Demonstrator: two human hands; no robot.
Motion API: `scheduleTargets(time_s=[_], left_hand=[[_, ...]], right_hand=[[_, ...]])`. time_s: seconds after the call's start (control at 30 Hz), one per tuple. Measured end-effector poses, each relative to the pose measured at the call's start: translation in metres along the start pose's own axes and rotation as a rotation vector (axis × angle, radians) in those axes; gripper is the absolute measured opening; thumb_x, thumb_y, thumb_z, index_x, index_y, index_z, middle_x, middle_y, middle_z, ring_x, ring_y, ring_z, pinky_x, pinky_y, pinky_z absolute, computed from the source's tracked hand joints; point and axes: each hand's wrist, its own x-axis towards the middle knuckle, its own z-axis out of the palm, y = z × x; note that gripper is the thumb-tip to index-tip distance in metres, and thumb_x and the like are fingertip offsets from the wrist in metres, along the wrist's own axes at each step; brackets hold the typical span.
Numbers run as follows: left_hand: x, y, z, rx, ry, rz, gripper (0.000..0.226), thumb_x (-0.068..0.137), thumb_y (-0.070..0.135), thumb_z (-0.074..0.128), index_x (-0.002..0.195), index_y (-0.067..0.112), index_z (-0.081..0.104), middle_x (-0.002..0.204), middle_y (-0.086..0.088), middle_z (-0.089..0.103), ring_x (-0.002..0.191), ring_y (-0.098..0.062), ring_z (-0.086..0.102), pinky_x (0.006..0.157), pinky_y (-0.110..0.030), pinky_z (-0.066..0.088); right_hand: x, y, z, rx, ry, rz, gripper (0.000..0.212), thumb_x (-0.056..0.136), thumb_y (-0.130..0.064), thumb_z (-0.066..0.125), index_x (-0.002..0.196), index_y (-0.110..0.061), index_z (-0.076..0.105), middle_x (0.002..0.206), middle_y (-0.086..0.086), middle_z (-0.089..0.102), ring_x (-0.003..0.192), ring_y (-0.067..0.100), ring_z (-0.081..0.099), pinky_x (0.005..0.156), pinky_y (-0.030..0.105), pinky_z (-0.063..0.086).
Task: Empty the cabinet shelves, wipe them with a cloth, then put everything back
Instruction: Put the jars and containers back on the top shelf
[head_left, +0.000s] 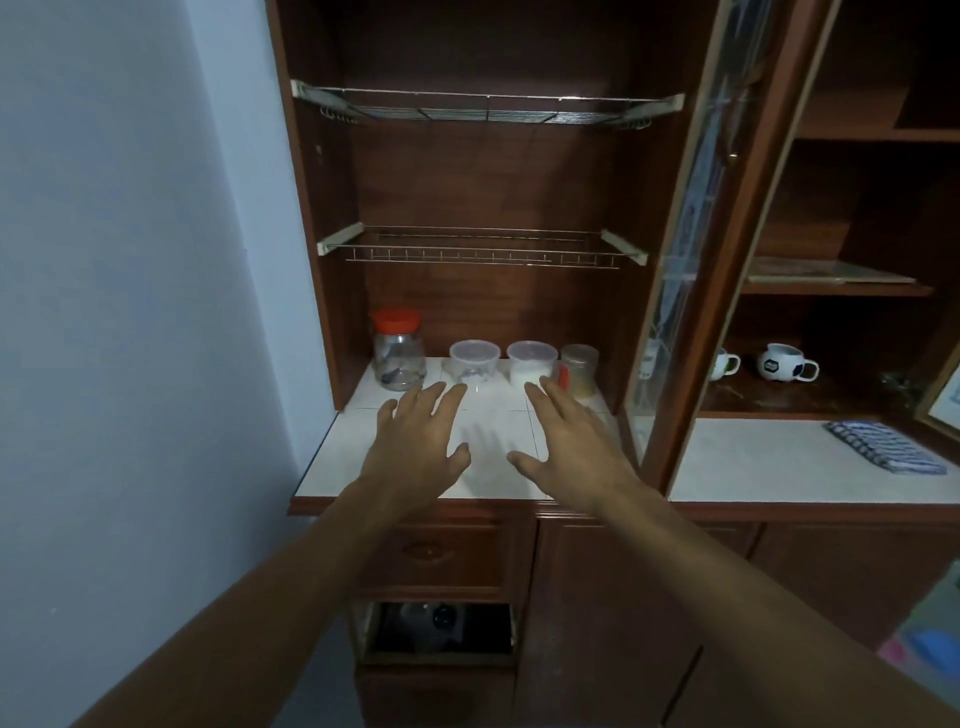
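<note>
Both my hands hover flat over the white tiled counter (343, 457) of the brown cabinet, fingers spread, holding nothing. My left hand (418, 441) is just in front of a glass jar with a red lid (397, 351) and a clear plastic tub (474, 362). My right hand (569, 436) is in front of a second tub with white powder (530, 361) and a small amber container (579, 369). Two wire racks, the upper rack (485, 106) and the lower rack (480, 249), hang bare above. A blue striped cloth (885, 446) lies folded on the counter to the right.
An open glass door (691, 249) stands between the left bay and the right shelves. Two mugs, a white mug (724, 364) and a football-patterned mug (784, 362), sit on the right shelf. A pale wall (130, 312) is close on the left. A drawer (439, 553) and an open compartment (441, 631) lie below.
</note>
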Motion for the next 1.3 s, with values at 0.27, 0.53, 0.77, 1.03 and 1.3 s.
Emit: scheduleTargets(time_s=[0.27,0.53,0.77,1.03,1.3], left_hand=[[0.028,-0.03,0.018,-0.045,0.02,-0.046,0.071,0.09,0.043,0.055,0.151,0.023,0.024,0.157,-0.003,0.027,0.145,-0.023,0.022,0.115,-0.052,0.021],[0.067,-0.07,0.04,-0.062,0.013,-0.025,0.07,0.088,0.039,0.059,0.149,0.02,0.029,0.154,-0.006,0.033,0.144,-0.027,0.025,0.114,-0.054,0.023],[0.114,-0.112,0.061,-0.056,0.038,0.055,0.071,0.079,0.047,0.05,0.141,0.014,0.047,0.142,-0.01,0.052,0.133,-0.033,0.044,0.107,-0.058,0.034],[0.179,-0.15,0.09,-0.058,0.059,0.083,0.07,0.08,0.043,0.056,0.142,0.013,0.045,0.143,-0.01,0.05,0.134,-0.031,0.043,0.109,-0.052,0.03],[0.247,-0.182,0.13,0.006,0.03,0.012,0.061,0.087,0.044,0.058,0.142,0.024,0.04,0.145,-0.004,0.044,0.135,-0.029,0.037,0.113,-0.053,0.028]], right_hand=[[0.045,-0.001,0.026,0.039,-0.025,-0.032,0.083,0.092,-0.051,0.054,0.155,-0.021,0.009,0.164,0.002,0.003,0.149,0.021,0.01,0.118,0.037,0.017],[0.098,-0.003,0.056,0.046,-0.033,0.014,0.083,0.092,-0.054,0.054,0.155,-0.023,0.009,0.164,0.0,0.002,0.149,0.021,0.013,0.118,0.037,0.019],[0.151,-0.009,0.08,0.072,-0.026,0.086,0.083,0.091,-0.054,0.054,0.155,-0.023,0.011,0.164,-0.001,0.004,0.149,0.02,0.013,0.117,0.036,0.021],[0.221,0.004,0.109,0.125,-0.053,0.134,0.082,0.091,-0.051,0.057,0.154,-0.019,0.015,0.163,0.001,0.008,0.149,0.02,0.013,0.118,0.038,0.025],[0.303,0.044,0.166,0.233,-0.108,0.256,0.084,0.089,-0.052,0.059,0.153,-0.019,0.016,0.163,0.001,0.008,0.148,0.023,0.017,0.116,0.038,0.028]])
